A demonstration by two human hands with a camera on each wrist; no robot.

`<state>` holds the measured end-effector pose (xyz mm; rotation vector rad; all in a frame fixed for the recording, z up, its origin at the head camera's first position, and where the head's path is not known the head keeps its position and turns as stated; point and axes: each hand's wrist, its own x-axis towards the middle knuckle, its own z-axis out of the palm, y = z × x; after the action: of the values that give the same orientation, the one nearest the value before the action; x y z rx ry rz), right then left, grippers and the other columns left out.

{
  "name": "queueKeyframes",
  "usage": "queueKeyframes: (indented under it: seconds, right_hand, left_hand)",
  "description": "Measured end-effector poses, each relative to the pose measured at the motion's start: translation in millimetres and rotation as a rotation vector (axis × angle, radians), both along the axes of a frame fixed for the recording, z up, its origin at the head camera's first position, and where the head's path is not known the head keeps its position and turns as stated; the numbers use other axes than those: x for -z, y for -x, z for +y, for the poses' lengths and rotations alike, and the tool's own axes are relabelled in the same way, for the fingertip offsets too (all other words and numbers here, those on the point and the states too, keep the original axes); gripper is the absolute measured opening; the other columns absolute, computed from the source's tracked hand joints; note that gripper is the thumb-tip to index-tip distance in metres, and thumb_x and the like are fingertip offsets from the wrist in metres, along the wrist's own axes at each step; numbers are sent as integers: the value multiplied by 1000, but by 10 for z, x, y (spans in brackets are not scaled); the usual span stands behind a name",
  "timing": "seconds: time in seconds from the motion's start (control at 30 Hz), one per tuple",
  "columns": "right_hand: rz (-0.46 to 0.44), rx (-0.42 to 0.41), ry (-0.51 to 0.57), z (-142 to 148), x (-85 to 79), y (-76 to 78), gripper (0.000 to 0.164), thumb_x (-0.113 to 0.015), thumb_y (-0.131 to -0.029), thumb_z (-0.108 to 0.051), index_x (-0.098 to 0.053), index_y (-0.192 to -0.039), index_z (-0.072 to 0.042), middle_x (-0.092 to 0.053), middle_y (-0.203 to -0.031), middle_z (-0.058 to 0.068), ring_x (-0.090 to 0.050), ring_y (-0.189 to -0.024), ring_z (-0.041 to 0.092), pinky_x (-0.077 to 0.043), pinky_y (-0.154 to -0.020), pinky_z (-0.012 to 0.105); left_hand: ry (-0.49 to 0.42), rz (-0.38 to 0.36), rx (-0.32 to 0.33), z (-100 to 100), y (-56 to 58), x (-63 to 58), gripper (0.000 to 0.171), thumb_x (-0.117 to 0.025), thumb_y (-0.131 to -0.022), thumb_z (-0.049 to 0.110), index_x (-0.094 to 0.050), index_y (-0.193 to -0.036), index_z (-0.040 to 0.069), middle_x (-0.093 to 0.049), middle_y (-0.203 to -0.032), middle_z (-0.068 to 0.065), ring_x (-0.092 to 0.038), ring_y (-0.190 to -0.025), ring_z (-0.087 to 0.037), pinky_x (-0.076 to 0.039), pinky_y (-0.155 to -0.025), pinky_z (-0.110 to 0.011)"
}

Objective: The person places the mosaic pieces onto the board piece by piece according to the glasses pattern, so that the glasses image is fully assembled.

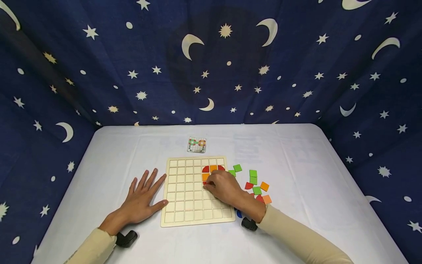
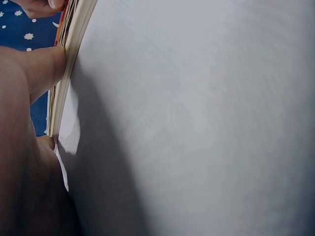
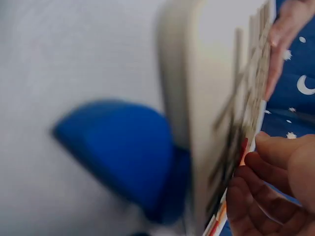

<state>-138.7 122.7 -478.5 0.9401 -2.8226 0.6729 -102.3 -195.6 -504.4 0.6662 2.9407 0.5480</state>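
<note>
A light wooden grid board [image 1: 184, 190] lies flat on the table. My left hand [image 1: 140, 203] is spread flat beside it, with the thumb and index fingertip against its left edge. Over the board's right half, my right hand [image 1: 224, 187] has curled fingers and pinches a red quarter-circle tile [image 3: 244, 147] low at the grid, mostly hidden by the fingertips. Just above them sits an orange square tile [image 1: 206, 177]. The row behind holds a red rounded tile [image 1: 206, 169], another orange square [image 1: 213, 168] and a second red rounded tile [image 1: 221, 167].
Loose green squares [image 1: 253, 173], orange squares [image 1: 265, 186] and red rounded tiles [image 1: 248, 186] lie right of the board. Blue rounded tiles [image 3: 115, 147] lie by its near right corner, partly under my forearm. A small pattern card [image 1: 196, 145] lies behind the board.
</note>
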Motion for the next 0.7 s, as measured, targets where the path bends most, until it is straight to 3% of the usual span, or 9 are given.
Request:
queueKeyframes:
  seconds: [0.17, 0.33, 0.57, 0.7]
  right_hand:
    - [-18, 2, 27, 162, -85, 33, 4, -79, -85, -16, -77, -84, -13, -64, -78, -7, -55, -68, 6, -47, -61, 22]
    - [-11, 116, -6, 433, -123, 131, 9, -82, -81, -14, -77, -88, -11, -64, -80, -5, -56, -69, 7, -49, -63, 26]
    - [-156, 265, -161, 852, -204, 163, 24, -85, -77, -20, -78, -98, -11, -67, -92, -1, -55, -78, 13, -52, -70, 32]
    - [-237, 295, -228, 1123, -272, 130, 32, -87, -75, -21, -77, -103, -11, -66, -97, 2, -55, -82, 17, -52, -71, 34]
  left_hand:
    - [-2, -2, 2, 2, -4, 2, 82, -54, -93, 60, -25, -158, 18, -10, -162, -17, -1, -147, -41, 1, -109, -65]
    - [-4, 6, 1, 4, -12, 1, 82, -54, -93, 60, -27, -157, 17, -12, -162, -18, -2, -147, -42, 1, -109, -65]
    - [-7, 2, 2, 13, -23, 15, 82, -55, -93, 60, -26, -157, 17, -12, -162, -18, -2, -147, -42, 1, -109, -66]
    - [-8, 3, 3, 1, -12, 19, 82, -54, -93, 60, -26, -157, 17, -11, -162, -18, -1, -147, -42, 1, -109, -66]
